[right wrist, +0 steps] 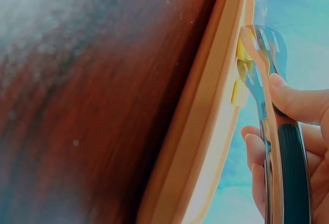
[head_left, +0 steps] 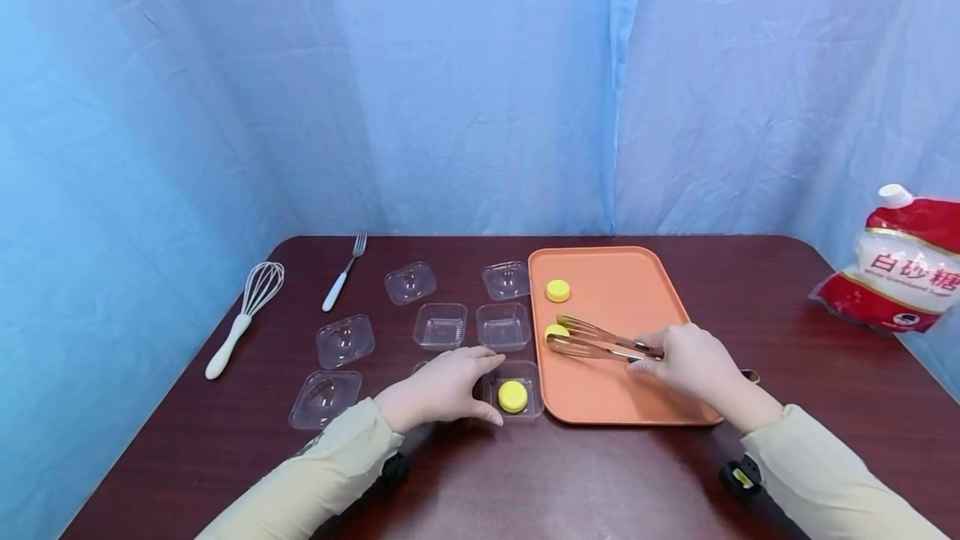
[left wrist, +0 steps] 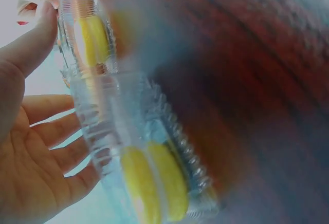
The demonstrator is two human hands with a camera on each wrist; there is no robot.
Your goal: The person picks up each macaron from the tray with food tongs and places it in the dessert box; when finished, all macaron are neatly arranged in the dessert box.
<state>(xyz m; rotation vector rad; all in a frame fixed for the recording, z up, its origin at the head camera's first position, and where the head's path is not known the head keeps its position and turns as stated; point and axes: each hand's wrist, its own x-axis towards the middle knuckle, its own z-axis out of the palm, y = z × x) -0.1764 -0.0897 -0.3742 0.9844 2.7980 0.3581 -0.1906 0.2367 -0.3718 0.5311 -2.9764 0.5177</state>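
My right hand (head_left: 693, 361) holds a pair of metal tongs (head_left: 592, 351) with dark handles (right wrist: 294, 172) above the orange tray (head_left: 622, 398). The tong tips lie apart at either side of a yellow macaron (head_left: 556, 330); whether they touch it I cannot tell. Another yellow macaron (head_left: 557, 290) sits farther back on the tray. My left hand (head_left: 447, 386), fingers spread, is at the left side of a clear plastic box (head_left: 534, 407) holding a yellow macaron (head_left: 513, 397). In the left wrist view a second box (left wrist: 110, 88) with a macaron (left wrist: 154, 183) appears, mostly hidden by that hand in the head view.
Two clear boxes (head_left: 440, 326) stand behind my left hand. Several clear lids (head_left: 345, 342) lie to the left and behind. A fork (head_left: 345, 273) and a whisk (head_left: 243, 319) lie at the far left. A red and white sugar bag (head_left: 900, 273) is at the right edge.
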